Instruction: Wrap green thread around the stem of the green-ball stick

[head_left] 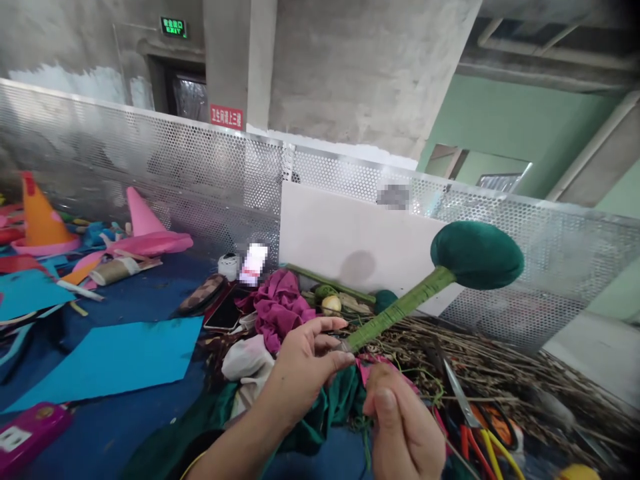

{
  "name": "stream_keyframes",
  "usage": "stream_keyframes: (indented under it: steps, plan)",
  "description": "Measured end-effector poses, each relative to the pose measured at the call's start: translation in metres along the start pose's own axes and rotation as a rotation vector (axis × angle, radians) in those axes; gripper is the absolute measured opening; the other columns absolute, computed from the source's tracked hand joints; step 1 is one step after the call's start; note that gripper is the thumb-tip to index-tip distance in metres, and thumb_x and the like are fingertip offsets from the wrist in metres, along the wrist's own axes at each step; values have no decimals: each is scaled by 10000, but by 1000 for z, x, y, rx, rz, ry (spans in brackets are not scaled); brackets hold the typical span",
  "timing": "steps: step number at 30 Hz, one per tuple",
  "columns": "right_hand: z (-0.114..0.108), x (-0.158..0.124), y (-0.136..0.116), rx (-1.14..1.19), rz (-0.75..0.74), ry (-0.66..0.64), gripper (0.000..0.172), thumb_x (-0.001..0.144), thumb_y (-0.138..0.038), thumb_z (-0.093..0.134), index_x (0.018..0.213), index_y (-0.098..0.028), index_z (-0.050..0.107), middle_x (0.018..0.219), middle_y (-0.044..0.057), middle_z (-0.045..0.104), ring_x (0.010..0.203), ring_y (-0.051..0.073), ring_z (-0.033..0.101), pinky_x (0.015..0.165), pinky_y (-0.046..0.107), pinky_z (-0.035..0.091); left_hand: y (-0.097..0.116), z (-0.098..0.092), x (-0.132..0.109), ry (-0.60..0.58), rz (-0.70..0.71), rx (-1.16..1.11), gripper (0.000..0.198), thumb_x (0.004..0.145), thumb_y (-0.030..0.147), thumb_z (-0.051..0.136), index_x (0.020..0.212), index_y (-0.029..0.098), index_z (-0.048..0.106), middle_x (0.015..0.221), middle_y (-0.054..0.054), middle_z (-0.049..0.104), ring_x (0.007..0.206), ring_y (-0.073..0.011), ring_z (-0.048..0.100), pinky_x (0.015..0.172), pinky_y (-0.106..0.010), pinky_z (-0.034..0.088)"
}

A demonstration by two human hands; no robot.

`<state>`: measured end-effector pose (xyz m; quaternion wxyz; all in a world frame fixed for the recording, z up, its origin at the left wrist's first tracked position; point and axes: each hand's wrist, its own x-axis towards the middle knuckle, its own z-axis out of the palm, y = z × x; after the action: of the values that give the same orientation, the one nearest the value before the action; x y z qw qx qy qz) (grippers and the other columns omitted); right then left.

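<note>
My left hand (pixel 307 363) is closed around the lower end of a green-wrapped stick (pixel 403 308). The stick tilts up to the right and bears a dark green velvet ball (pixel 477 255) at its top. Just below and to the right, my right hand (pixel 406 420) is closed in a pinch; what its fingers hold is hidden. Thin green threads (pixel 367 443) hang beside it. Dark green velvet cloth (pixel 330 413) lies beneath both hands, and a piece of pink cloth (pixel 385 367) shows behind the right one.
Scissors (pixel 463 393) and red-and-yellow-handled pliers (pixel 483 447) lie at right, before a heap of dry stalks (pixel 480 353). Magenta cloth (pixel 283 310), a dark phone (pixel 227 313) and blue sheets (pixel 125 353) are left. Pink and orange cones (pixel 45 217) stand farther left, along a perforated metal barrier (pixel 190 173).
</note>
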<state>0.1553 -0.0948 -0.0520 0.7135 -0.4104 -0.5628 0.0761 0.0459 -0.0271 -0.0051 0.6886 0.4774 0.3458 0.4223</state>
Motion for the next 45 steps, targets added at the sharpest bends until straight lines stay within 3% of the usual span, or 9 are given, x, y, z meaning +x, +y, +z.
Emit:
stream_keyframes:
  steps: [5, 10, 14, 18, 25, 30, 34, 40, 45]
  plan:
    - [2, 2, -3, -191, -101, -74, 364, 998, -309, 398, 663, -205, 493, 572, -9, 468, 519, 129, 465, 516, 264, 336, -5, -2, 3, 68, 71, 212, 383, 600, 210, 737, 966, 147, 644, 637, 34, 608, 491, -90, 495, 473, -209, 362]
    - [0, 21, -13, -200, -321, -281, 370, 1015, -305, 364, 676, -200, 472, 557, -19, 443, 492, 111, 434, 463, 238, 310, -6, -3, 1, 68, 197, 580, 190, 682, 190, 635, 861, 169, 693, 864, -45, 733, 857, -211, 661, 776, -287, 487]
    - [-13, 36, -15, -87, -185, -458, 325, 1012, -291, 375, 745, -192, 533, 692, 28, 577, 650, 138, 577, 593, 239, 441, -4, -1, -5, 60, 227, 839, 202, 706, 177, 593, 873, 202, 703, 927, -32, 743, 893, -220, 658, 760, -279, 469]
    - [-27, 49, -7, -21, -60, -485, 243, 974, -191, 440, 806, -192, 617, 812, 54, 650, 832, 174, 638, 772, 286, 496, -6, 6, -10, 4, 235, 1067, 120, 748, 200, 574, 795, 217, 682, 817, -12, 730, 773, -209, 646, 645, -274, 403]
    - [-37, 62, 5, -66, 44, -434, 260, 950, -190, 487, 753, -195, 657, 826, 48, 697, 843, 170, 664, 770, 269, 501, -10, 15, -11, -27, 191, 1230, 123, 753, 179, 593, 832, 227, 673, 811, -5, 731, 781, -218, 658, 642, -289, 364]
    - [-37, 61, 11, -149, 106, -446, 279, 959, -253, 488, 747, -182, 656, 790, 39, 684, 790, 156, 654, 719, 244, 478, -13, 16, -13, -41, 260, 1383, 142, 798, 201, 588, 899, 243, 680, 892, -15, 756, 849, -267, 689, 669, -322, 405]
    - [-39, 61, 18, -262, 209, -439, 298, 955, -292, 494, 743, -183, 672, 769, 21, 690, 727, 143, 635, 676, 237, 443, -20, 16, -14, -58, 434, 1543, 129, 817, 176, 576, 871, 235, 676, 805, -18, 742, 769, -270, 691, 631, -334, 420]
    - [-41, 65, 21, -340, 338, -441, 317, 936, -315, 513, 694, -188, 674, 679, -8, 666, 653, 134, 599, 622, 231, 402, -29, 13, -11, -74, 903, 1585, 251, 860, 135, 512, 1074, 212, 619, 767, 2, 714, 634, -217, 655, 544, -327, 426]
    - [-40, 66, 20, -394, 335, -445, 323, 933, -326, 509, 688, -196, 674, 671, -7, 664, 650, 141, 596, 625, 239, 400, -30, 12, -9, -107, 1027, 1565, 192, 849, 96, 495, 938, 199, 630, 748, 8, 699, 633, -212, 645, 527, -335, 443]
